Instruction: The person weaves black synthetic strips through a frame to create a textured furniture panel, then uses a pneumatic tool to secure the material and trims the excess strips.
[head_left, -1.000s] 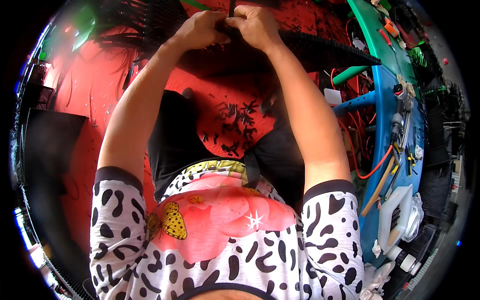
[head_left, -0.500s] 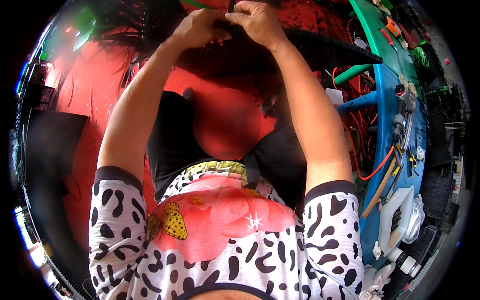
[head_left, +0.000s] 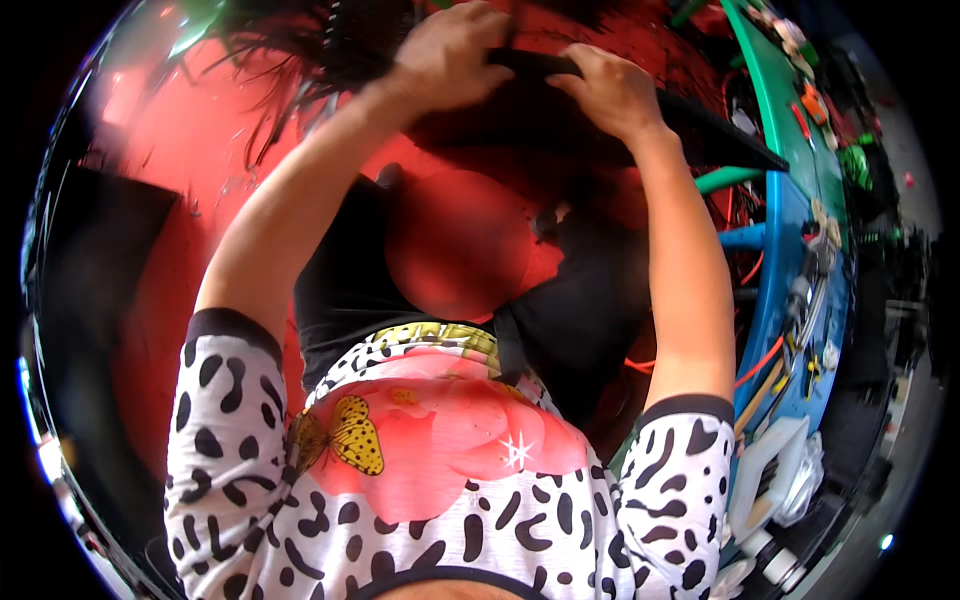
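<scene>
At the top of the view, my right hand [head_left: 612, 90] pinches a narrow black strip [head_left: 540, 63] between thumb and fingers. My left hand [head_left: 450, 60] is at the strip's other end, smeared by motion; whether its fingers close on the strip I cannot make out. Beneath both hands lies a large black panel [head_left: 725, 132], woven-looking along its edge, stretching toward the right. Its middle sits in deep shadow, and its far side is partly hidden by my hands.
Dark loose strips [head_left: 265, 125] lie on the red floor [head_left: 235, 150] at left. A black box-like thing [head_left: 110, 250] stands at far left. On the right, a blue bench [head_left: 790, 220] holds tools and a white tray [head_left: 775, 470]; a green bench [head_left: 765, 60] adjoins it.
My hands have moved apart, the right one outward and slightly nearer, the left one slightly right. The black strip now spans sideways between them. The view has shifted a little.
</scene>
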